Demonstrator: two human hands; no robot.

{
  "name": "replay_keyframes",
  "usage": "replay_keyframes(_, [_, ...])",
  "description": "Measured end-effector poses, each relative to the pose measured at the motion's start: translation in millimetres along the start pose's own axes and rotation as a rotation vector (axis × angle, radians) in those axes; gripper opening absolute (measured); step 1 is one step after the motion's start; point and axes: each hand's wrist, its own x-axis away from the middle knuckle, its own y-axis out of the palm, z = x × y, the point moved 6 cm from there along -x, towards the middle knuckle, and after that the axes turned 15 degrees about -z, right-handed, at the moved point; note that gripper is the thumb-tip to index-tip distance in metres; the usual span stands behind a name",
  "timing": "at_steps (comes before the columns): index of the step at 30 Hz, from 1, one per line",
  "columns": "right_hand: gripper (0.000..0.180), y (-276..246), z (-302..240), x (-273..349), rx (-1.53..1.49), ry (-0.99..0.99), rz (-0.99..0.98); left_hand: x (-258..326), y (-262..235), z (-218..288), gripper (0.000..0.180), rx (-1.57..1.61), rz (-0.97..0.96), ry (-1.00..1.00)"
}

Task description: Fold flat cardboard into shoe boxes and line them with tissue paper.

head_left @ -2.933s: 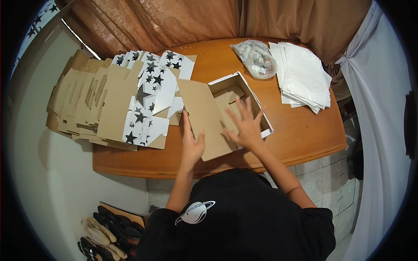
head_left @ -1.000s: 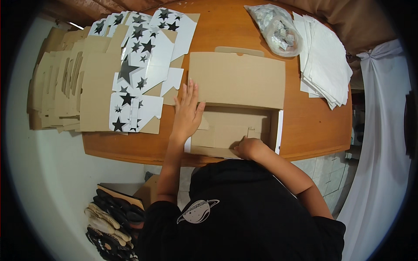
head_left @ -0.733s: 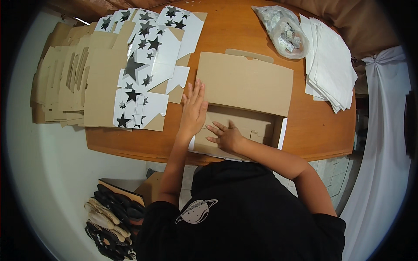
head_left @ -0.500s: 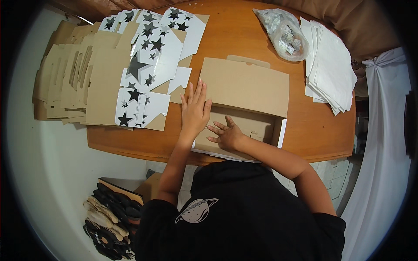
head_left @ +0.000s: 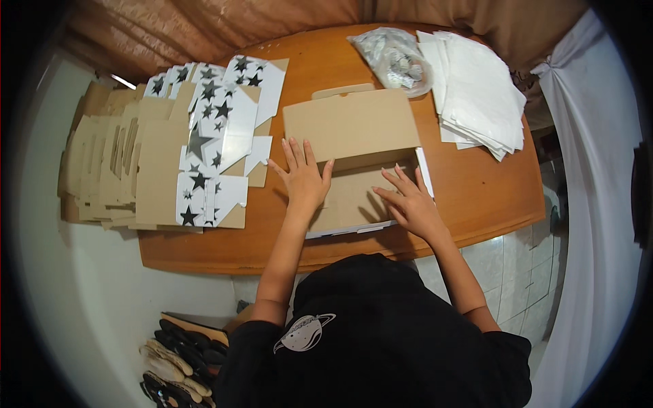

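A brown cardboard box (head_left: 354, 194) with white outer walls lies on the wooden table in front of me, and nothing is seen inside it. Its lid (head_left: 350, 126) is raised at the far side, with a tuck flap along the top. My left hand (head_left: 303, 178) has its fingers spread over the box's left side, by the lid's lower left corner. Over the right part of the box is my right hand (head_left: 411, 204), fingers apart, near the right wall. Neither hand holds anything.
Flat cardboard box blanks (head_left: 153, 156), some printed with black stars on white, are stacked at the left. A clear plastic bag (head_left: 394, 61) of small items and a pile of white sheets (head_left: 476, 95) lie at the far right. Shoes (head_left: 180, 360) stand at lower left.
My right hand has moved from the box's left inside to its right side. My left hand's fingers have spread wider. The whole view has shifted, so the table things appear further left.
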Motion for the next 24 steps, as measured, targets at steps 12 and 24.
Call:
replay_keyframes(12, [0.029,-22,117,53,-0.111,0.456,0.650,-45,5,224,0.057,0.085,0.021,0.838])
replay_keyframes(24, [0.036,-37,274,49,0.126,0.750,0.636,-118,59,315,0.067,-0.186,-0.389,0.745])
